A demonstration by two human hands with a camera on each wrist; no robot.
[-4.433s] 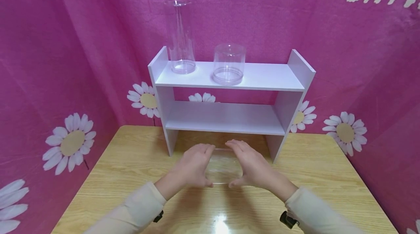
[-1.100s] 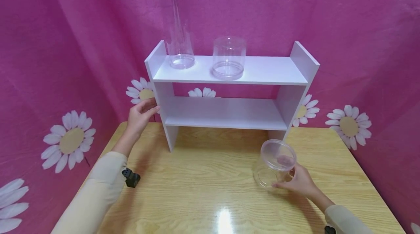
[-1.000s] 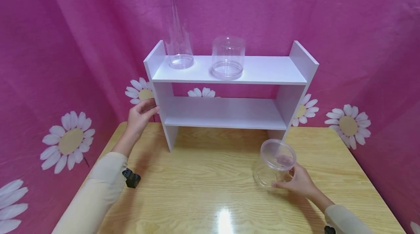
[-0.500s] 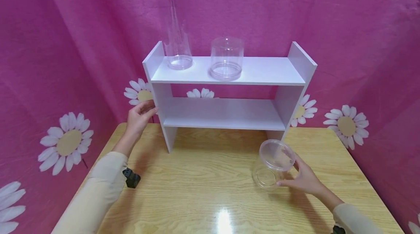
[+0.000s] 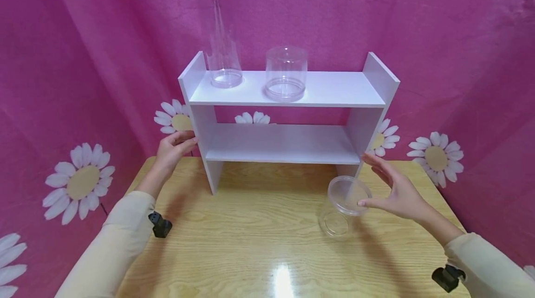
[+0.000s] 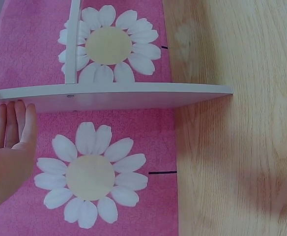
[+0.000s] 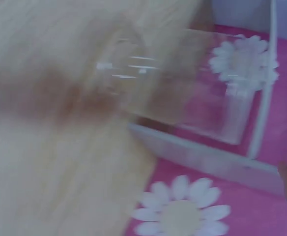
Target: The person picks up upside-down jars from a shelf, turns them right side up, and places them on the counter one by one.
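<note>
Clear plastic jar (image 5: 344, 205) stands upright on the wood surface (image 5: 251, 251), just in front of the white shelf (image 5: 288, 91) unit's right leg. Right hand (image 5: 397, 191) sits just right of the jar w/ fingers straight and spread, grip released; thumb tip is at the jar's rim, can't tell if it touches. Left hand (image 5: 171, 149) is at the shelf's left side panel, fingers straight against its outer face, holding nothing; left wrist view shows the fingertips (image 6: 15, 123) just under the panel edge. On the top board: a tall clear glass (image 5: 223, 38) upside down at left, and a short clear tub (image 5: 286, 75) near the middle; right part of that board is bare. Lower board holds nothing. Nearest obstacle to the jar is the shelf's right leg, directly behind it. Pink cloth w/ daisies (image 5: 81, 182) hangs behind and at both sides. Right wrist view is blurred; only wood grain, a white board and a daisy can be made out.
</note>
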